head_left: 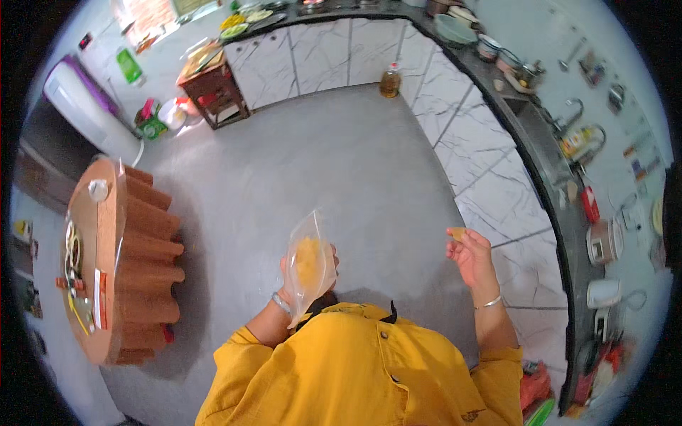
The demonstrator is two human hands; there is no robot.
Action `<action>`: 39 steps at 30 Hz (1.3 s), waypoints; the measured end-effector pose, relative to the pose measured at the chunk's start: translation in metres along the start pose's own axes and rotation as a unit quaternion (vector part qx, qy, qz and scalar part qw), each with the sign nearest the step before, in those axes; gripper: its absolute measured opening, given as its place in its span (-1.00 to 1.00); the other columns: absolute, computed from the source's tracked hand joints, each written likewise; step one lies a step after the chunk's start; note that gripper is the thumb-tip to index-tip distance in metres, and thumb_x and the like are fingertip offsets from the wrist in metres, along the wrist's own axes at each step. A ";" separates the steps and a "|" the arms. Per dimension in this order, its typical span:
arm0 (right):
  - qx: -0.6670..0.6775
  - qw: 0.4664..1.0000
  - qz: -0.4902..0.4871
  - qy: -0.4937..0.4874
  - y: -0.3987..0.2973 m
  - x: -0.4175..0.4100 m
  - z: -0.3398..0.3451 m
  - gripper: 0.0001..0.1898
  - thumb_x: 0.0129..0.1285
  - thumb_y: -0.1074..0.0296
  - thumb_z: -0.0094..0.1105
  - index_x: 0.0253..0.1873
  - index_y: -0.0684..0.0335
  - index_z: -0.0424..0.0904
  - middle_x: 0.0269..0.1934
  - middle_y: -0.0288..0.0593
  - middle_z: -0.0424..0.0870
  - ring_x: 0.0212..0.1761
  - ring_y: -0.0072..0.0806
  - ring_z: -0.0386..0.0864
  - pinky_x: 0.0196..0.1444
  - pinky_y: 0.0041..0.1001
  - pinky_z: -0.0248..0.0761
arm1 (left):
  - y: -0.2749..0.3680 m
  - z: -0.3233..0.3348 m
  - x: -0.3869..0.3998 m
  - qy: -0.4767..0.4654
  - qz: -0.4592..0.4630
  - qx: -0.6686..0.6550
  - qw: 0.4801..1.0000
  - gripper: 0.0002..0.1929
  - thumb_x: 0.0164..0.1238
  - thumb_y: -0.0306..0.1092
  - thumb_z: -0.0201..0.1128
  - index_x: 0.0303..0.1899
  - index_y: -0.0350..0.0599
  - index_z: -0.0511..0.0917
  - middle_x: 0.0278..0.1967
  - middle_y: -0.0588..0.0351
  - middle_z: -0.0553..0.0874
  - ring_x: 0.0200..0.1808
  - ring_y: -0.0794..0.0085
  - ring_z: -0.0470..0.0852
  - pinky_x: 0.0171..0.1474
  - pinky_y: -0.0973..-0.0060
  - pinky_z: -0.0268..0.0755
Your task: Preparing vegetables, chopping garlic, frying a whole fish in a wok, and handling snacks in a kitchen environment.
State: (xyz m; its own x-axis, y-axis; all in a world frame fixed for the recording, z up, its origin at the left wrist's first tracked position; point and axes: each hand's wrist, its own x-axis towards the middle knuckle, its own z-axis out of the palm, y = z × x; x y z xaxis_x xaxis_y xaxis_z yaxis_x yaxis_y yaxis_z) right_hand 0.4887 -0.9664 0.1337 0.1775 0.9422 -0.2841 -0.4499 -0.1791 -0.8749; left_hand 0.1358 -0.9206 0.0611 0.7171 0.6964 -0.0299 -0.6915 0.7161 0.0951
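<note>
A clear plastic bag with yellow food pieces inside is held in front of my chest by my left hand. The fingers wrap behind the bag and partly hide there. Out to the right, my right hand is raised and pinches a small tan piece between thumb and fingers. That piece looks like a chip or a scrap; I cannot tell which. Both hands are above the grey floor, well apart from each other.
A round table with a brown pleated cloth stands at the left. A dark countertop with a sink and appliances curves along the right. A bottle of amber liquid sits in the far corner. A wooden stand is at the back left.
</note>
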 end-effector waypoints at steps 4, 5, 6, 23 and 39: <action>-0.047 0.995 0.029 -0.084 -0.005 0.092 0.059 -0.76 0.27 0.35 0.03 -0.05 0.38 0.46 -0.09 -0.09 0.58 -0.27 -0.46 0.53 -0.19 -0.46 0.42 | 0.053 -0.023 0.033 0.002 0.071 0.035 0.997 -0.44 0.14 0.12 -0.01 -0.01 -0.16 0.46 -0.23 0.03 0.56 -0.29 0.26 0.56 -0.23 0.34 0.49; -0.059 0.992 0.034 -0.102 -0.006 0.113 0.072 -0.76 0.27 0.35 0.03 -0.05 0.38 0.46 -0.08 -0.09 0.58 -0.27 -0.46 0.53 -0.18 -0.46 0.42 | 0.069 -0.031 0.044 0.000 0.078 0.031 0.996 -0.44 0.14 0.12 -0.01 -0.01 -0.16 0.46 -0.23 0.03 0.56 -0.29 0.26 0.56 -0.23 0.34 0.49; -0.064 0.992 0.034 -0.105 -0.009 0.132 0.086 -0.76 0.27 0.35 0.03 -0.05 0.38 0.46 -0.08 -0.09 0.58 -0.27 -0.46 0.53 -0.18 -0.46 0.42 | 0.088 -0.034 0.055 -0.005 0.084 0.026 0.996 -0.46 0.16 0.10 -0.02 0.00 -0.15 0.47 -0.23 0.03 0.57 -0.27 0.26 0.57 -0.18 0.32 0.50; -0.097 0.986 0.063 -0.120 -0.061 0.418 0.181 -0.78 0.26 0.36 0.02 -0.06 0.32 0.50 -0.17 -0.10 0.62 -0.33 -0.46 0.58 -0.26 -0.48 0.47 | 0.319 -0.036 0.236 0.089 0.136 -0.003 0.987 -0.32 0.12 0.23 0.04 -0.01 -0.29 0.41 -0.48 0.08 0.47 -0.54 0.35 0.44 -0.50 0.46 0.35; -0.262 0.933 -0.022 -0.244 -0.176 0.753 0.289 -0.74 0.21 0.34 0.13 -0.06 0.35 0.50 -0.26 -0.19 0.60 -0.34 -0.56 0.55 -0.31 -0.57 0.44 | 0.454 -0.031 0.400 0.183 0.285 0.005 0.941 -0.34 0.08 0.20 0.01 -0.04 -0.30 0.42 -0.46 0.03 0.51 -0.53 0.37 0.43 -0.46 0.51 0.36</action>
State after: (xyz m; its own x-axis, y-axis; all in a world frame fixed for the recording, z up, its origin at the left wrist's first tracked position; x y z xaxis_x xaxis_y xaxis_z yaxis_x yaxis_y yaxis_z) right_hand 0.4486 -0.1434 0.1874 -0.2921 0.9456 -0.1434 0.0609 -0.1312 -0.9895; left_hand 0.1064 -0.3154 0.0610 0.1505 0.9380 -0.3123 -0.9521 0.2226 0.2096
